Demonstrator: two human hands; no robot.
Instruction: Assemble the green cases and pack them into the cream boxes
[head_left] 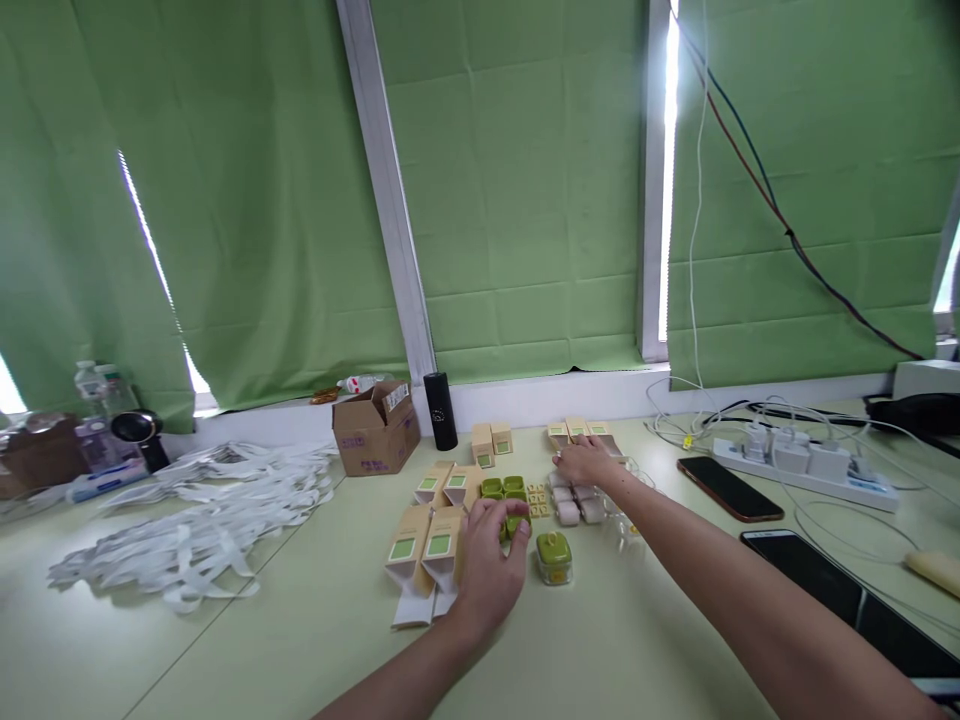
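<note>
Left hand (487, 570) sits curled over a small green case (516, 524) at bench (300, 640) centre, fingers closed on it. At two o'clock, right hand (585, 462) lies flat, fingers apart, on the pale cases (577, 508). The green case looks light, hard and smooth: best pinched at its sides. Tan cartons (420, 545) lie at nine o'clock.

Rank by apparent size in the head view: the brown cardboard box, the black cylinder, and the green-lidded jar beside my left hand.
1. Brown cardboard box, clearly the largest.
2. Black cylinder.
3. Green-lidded jar, smallest, though it lies nearer the camera than the cylinder, so the gap between those two is unsure.
</note>
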